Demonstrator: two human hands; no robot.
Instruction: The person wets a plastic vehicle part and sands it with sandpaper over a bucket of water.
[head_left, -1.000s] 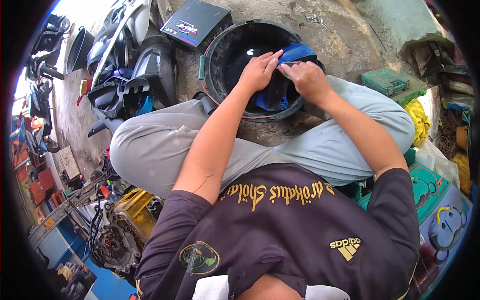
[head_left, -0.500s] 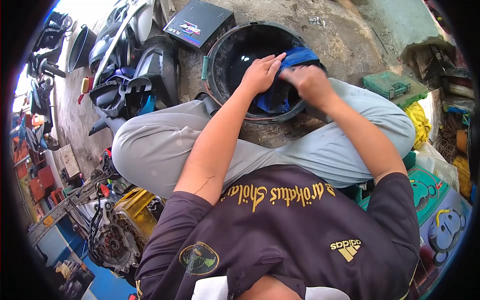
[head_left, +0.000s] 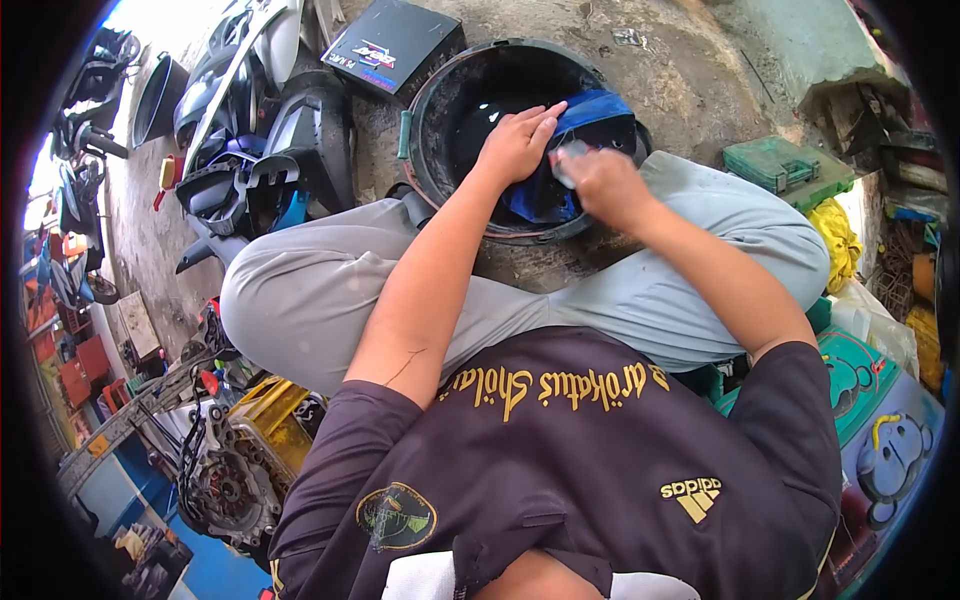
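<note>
A round black tub stands on the floor between my bent legs, with dark liquid inside. A blue and black part lies in its right half and reaches up toward the rim. My left hand rests on the part's left edge, fingers stretched out. Just right of it, my right hand is closed round a small pale and reddish item, blurred by motion and too small to name. This item is over the part's lower middle.
A black box stands beyond the tub. Motorcycle body panels lie at the left. A green case and a yellow cloth are at the right. An engine part sits at the lower left.
My right hand has moved down and slightly left, away from the upper part of the blue and black part. The item in its fingers shows more now. My left hand stays almost in place.
</note>
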